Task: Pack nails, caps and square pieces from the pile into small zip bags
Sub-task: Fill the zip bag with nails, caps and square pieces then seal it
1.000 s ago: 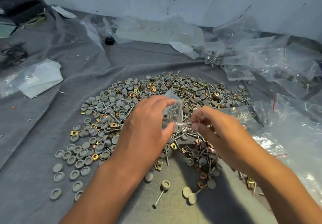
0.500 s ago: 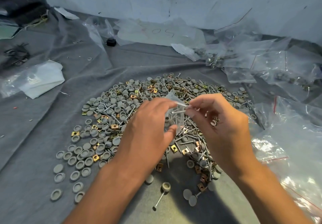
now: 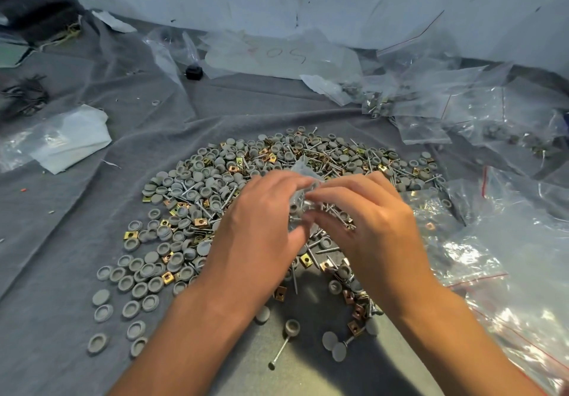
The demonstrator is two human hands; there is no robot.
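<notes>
A wide pile (image 3: pixel 221 198) of grey round caps, brass square pieces and steel nails lies on grey cloth. Above its middle my left hand (image 3: pixel 261 226) grips a small clear zip bag (image 3: pixel 300 180) with nails inside; thumb below, fingers over the top. My right hand (image 3: pixel 366 223) meets it from the right, fingertips pinching at the bag's mouth beside my left fingers. Most of the bag is hidden between the hands. A lone nail (image 3: pixel 278 352) with a cap (image 3: pixel 292 327) lies near the front.
Heaps of clear zip bags (image 3: pixel 492 241), some filled, spread along the right and back right. A plastic sheet marked with numbers (image 3: pixel 277 56) lies at the back, a small black object (image 3: pixel 194 72) near it. Folded plastic (image 3: pixel 64 137) sits at the left. A wall rises behind.
My right hand has risen from the pile to the bag's mouth and closed in against my left hand. The bag stays in my left hand.
</notes>
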